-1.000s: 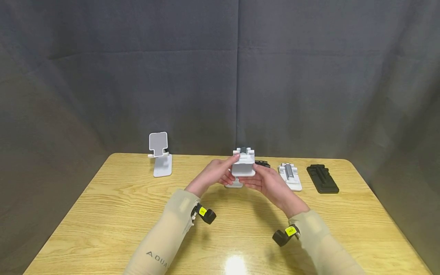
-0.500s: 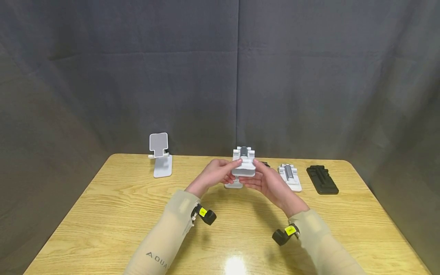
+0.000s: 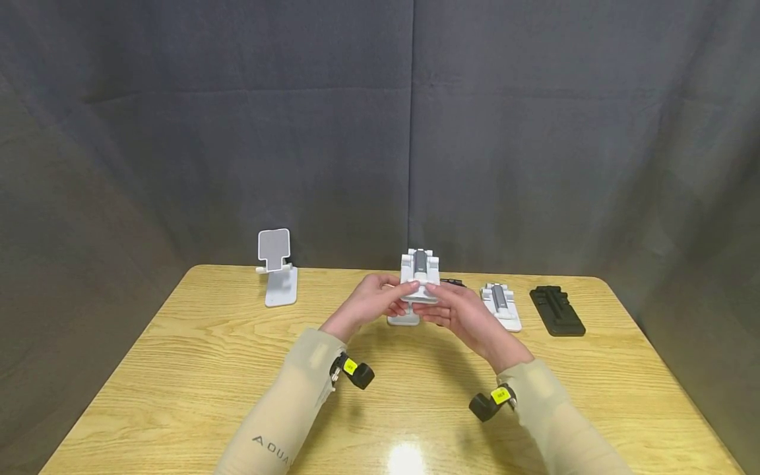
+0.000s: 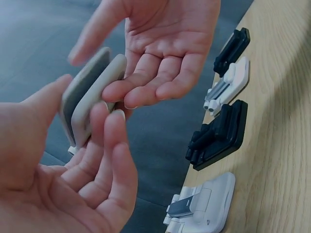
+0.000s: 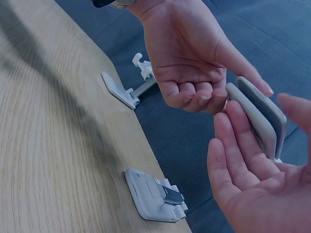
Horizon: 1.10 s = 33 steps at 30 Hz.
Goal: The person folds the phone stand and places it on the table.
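Both hands hold a white folding phone stand (image 3: 419,267) up above the back of the table. Its two plates lie nearly flat together, with a narrow gap between them in the left wrist view. My left hand (image 3: 374,300) grips its left side, thumb on top and fingers beneath. On the other side, my right hand (image 3: 469,320) has its thumb at the near edge and its fingers under the stand. Below the hands, a second white phone stand (image 3: 404,318) lies on the table, partly covered in the head view.
An unfolded white phone stand (image 3: 281,290) stands at the back left of the wooden table (image 3: 380,402). To the right lie a black folded stand (image 3: 454,282), mostly hidden, a white folded one (image 3: 502,307) and another black one (image 3: 557,310). Dark curtain (image 3: 297,132) hangs behind.
The held phone stand's upper plate has come down against the lower one, and its top with the grey bar now faces the head camera more. Both thumbs have shifted inward along its near edge.
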Tool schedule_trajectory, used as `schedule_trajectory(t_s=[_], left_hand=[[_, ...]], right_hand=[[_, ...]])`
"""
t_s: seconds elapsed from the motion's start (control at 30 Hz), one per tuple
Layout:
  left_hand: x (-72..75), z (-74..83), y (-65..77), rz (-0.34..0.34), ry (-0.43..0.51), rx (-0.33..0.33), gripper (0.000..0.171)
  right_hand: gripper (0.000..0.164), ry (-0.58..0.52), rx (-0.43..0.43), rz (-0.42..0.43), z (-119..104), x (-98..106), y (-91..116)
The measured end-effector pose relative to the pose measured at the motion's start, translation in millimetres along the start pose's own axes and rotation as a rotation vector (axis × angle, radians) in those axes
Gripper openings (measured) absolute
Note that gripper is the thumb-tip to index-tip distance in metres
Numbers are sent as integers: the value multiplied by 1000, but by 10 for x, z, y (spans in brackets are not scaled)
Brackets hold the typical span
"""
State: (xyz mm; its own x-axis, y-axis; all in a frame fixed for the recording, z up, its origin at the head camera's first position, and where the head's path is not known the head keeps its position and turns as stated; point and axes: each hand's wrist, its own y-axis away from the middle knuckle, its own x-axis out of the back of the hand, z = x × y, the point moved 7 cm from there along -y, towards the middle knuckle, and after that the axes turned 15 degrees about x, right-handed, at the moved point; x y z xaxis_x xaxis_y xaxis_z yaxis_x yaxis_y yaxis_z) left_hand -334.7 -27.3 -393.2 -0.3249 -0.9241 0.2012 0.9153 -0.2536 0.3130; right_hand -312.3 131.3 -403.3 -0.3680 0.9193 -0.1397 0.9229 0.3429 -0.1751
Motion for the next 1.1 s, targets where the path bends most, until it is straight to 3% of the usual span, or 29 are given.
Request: schedule_trajectory(t_s=[0.47, 0.7, 0.9, 1.1], left_hand=[[-20, -17, -22, -40, 66, 6, 35], [20, -74, -43, -40, 96, 14, 34], [104, -108, -36, -13, 101, 13, 37], [261, -151, -31, 32, 100, 2, 37]], right_hand=[[45, -18, 47, -24, 26, -17, -16], [49, -16, 48, 16, 66, -28, -45], [55, 37, 23, 38, 96, -13, -52], [47, 61, 10, 16, 158, -9, -37]])
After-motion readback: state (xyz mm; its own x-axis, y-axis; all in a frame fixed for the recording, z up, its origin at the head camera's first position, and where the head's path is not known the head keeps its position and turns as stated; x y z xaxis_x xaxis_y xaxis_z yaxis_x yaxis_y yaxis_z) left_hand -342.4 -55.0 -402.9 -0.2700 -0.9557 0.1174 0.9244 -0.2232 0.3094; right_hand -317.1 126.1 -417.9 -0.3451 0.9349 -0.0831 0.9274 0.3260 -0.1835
